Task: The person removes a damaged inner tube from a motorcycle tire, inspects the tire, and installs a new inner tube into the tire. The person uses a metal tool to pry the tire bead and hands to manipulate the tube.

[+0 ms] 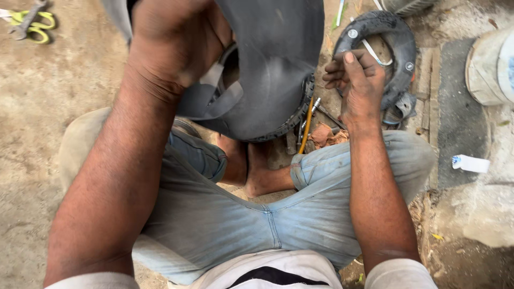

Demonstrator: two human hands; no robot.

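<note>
Black rubber fills the left hand, which is closed over the upper edge of a large black rubber tyre, keeping it upright above the crossed legs so its inner side faces the person. The right hand hovers just right of the tyre, fingers loosely curled; whether it pinches anything cannot be told. Below the tyre, an orange-handled metal tool lies on the ground, within easy reach. Right of the tyre, beyond the right hand, rests a small grey rubber ring-shaped tube. Far left of the tyre lie yellow-handled scissors on the dirt floor.
</note>
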